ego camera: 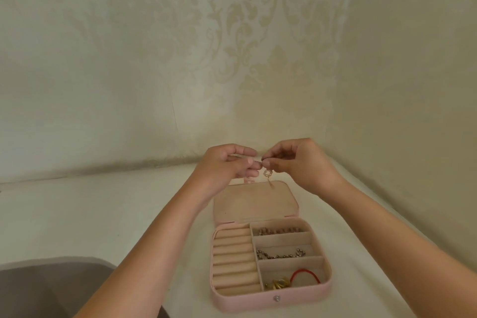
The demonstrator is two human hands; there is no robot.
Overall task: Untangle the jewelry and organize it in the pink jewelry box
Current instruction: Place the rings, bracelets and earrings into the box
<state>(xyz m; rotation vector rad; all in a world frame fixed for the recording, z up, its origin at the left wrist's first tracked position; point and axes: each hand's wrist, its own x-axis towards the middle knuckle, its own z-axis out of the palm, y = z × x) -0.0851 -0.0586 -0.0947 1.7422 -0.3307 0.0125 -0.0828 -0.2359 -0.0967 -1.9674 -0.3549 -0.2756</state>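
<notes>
The pink jewelry box [271, 301] lies open on the white surface, its lid [255, 201] flat behind it. My left hand [227, 165] and my right hand [299, 162] meet above the lid, and both pinch a small pale jewelry piece [267, 173] with a ring-shaped part hanging between the fingertips. Inside the box, the far right compartment holds a beaded chain [280, 230]. The middle one holds a ball chain [280, 255]. The near one holds a red cord [305, 275] and gold pieces [277, 283]. Padded ring rolls [235, 261] fill the left half.
A patterned cream wall [232, 59] rises right behind the white surface [103, 214], with a corner at the right. A grey basin-like object [46, 289] sits at the lower left, partly under my left forearm.
</notes>
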